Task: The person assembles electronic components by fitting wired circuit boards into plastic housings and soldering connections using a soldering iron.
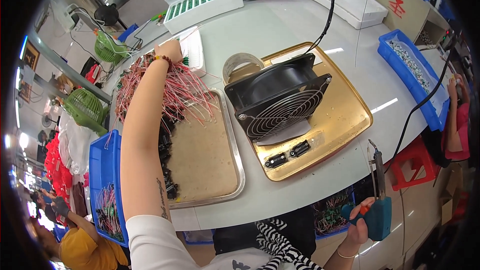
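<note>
My left hand (170, 50) reaches far over a pile of red and white wires (160, 85), beside a white foam tray (192, 50). Its fingers are hidden from this side, so what they touch cannot be made out. At the lower right, my right hand (358, 227) is closed round the handle of a teal soldering gun (381, 220), its metal tip pointing up. Black parts (165, 147) joined to wires lie along the left of a metal tray (232, 165). On a gold tray (345, 120) stand a black fan (280, 100) and two small black holders (300, 148).
A foam box (205, 7) with green circuit boards stands at the back. Tape (237, 65) sits by the fan. Blue bins flank the table, one with wired boards (107, 205), another with small pale parts (412, 65). A black cable (425, 101) hangs at the right, near another person's hands.
</note>
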`<state>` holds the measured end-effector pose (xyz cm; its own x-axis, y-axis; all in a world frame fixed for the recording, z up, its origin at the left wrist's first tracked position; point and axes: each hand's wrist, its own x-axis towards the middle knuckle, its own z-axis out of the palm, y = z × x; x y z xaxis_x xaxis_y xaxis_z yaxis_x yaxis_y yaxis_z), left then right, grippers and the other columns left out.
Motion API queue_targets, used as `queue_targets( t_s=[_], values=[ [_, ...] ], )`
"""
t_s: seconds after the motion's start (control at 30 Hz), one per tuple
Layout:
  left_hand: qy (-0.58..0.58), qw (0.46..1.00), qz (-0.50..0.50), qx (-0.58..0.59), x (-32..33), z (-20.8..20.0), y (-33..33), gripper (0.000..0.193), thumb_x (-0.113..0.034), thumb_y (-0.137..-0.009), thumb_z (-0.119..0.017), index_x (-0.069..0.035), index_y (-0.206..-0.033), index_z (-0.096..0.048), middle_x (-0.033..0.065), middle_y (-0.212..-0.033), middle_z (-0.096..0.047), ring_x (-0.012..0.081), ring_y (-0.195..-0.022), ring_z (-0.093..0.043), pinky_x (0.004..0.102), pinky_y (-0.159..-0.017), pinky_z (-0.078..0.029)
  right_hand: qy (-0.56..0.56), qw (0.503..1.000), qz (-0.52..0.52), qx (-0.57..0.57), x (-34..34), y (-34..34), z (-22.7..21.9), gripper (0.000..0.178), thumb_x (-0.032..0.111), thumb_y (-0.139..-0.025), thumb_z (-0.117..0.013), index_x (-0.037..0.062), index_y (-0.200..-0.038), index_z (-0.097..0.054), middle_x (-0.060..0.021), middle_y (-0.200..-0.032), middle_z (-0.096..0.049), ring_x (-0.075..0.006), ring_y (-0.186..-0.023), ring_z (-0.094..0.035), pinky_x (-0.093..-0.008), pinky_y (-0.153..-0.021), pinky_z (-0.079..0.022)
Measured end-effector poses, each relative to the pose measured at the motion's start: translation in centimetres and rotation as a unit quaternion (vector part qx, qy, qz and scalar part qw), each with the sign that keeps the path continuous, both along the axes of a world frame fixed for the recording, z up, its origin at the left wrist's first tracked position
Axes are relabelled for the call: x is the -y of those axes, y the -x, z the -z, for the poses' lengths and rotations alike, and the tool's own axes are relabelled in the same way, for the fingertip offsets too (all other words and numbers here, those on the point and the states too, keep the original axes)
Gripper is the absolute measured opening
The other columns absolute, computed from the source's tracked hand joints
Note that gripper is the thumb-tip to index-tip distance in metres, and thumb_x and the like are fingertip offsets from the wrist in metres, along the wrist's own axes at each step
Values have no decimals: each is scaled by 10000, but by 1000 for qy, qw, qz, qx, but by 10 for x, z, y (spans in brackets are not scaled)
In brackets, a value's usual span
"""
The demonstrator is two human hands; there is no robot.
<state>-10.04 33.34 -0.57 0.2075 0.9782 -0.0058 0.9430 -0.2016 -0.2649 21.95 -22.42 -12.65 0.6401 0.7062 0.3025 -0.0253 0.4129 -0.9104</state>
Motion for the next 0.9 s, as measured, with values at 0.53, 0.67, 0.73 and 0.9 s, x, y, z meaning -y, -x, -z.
queue_targets(
  t_s=[0.53, 0.67, 0.73, 0.9],
  values=[
    [85, 991, 71, 73, -12, 5, 15, 172, -155, -785, -611, -180, -897, -739, 52, -890, -702, 239, -927, -622, 502, -928, -291, 19, 1000, 23, 8, -1, 1, -1, 515, 190, -724, -622, -58, -1144, -457, -157, -1035, -465, -142, -612, -506, -226, -558, -405],
    [78, 991, 100, 43, -20, 10, 21, 169, -160, -792, -603, -169, -898, -735, 55, -901, -699, 242, -922, -621, 533, -927, -290, 20, 999, 34, 0, -3, 2, 0, 518, 184, -718, -623, -58, -1144, -455, -159, -1034, -466, -141, -604, -505, -219, -554, -401],
    [42, 984, 171, -3, -28, 15, 33, 168, -159, -798, -601, -158, -905, -730, 66, -897, -696, 259, -904, -619, 519, -927, -300, 19, 999, 27, 2, -4, 1, 0, 518, 182, -716, -622, -60, -1143, -455, -160, -1035, -466, -141, -606, -506, -218, -554, -400],
    [48, 982, 179, 32, -15, 13, 24, 169, -147, -791, -596, -150, -901, -725, 82, -887, -689, 268, -897, -615, 468, -923, -325, 21, 1000, 23, -3, -5, 1, 0, 521, 179, -716, -620, -66, -1144, -454, -162, -1037, -469, -139, -607, -504, -218, -554, -401]
  ],
)
